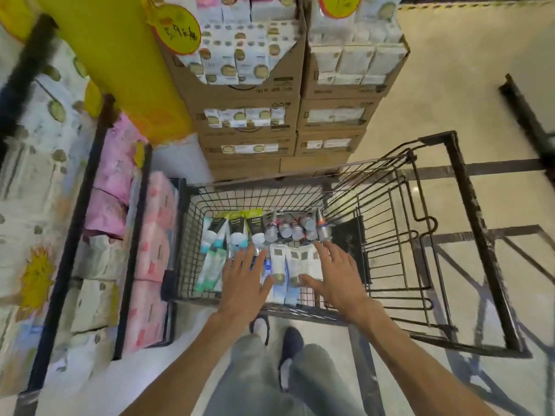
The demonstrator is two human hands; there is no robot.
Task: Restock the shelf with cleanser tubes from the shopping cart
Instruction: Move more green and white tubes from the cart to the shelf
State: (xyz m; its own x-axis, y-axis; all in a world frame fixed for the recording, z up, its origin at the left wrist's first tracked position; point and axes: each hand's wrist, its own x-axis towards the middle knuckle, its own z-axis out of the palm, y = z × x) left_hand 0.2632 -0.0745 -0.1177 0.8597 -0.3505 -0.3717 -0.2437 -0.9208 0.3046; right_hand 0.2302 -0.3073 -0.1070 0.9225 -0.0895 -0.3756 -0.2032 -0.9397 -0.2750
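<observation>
Black wire cart [462, 187] holds the tubes [240, 232] in rows on its floor. Over them both hands reach, left hand [244, 282] and right hand [336, 274], fingers spread flat, gripping nothing.

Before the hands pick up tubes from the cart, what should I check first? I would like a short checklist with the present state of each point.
1. Left hand free: ok, fingers spread, holding nothing.
2. Right hand free: ok, open above the white tubes.
3. Tubes within reach: ok, both hands are over the cart basket.
4. Tubes lying orderly: ok, silver-capped tubes in a row, dark-and-green tubes beside them.
5. Which tube to take first: cannot tell, neither hand grips one.
6. Free place on the target shelf: cannot tell, no cleanser shelf is recognisable in view.
</observation>
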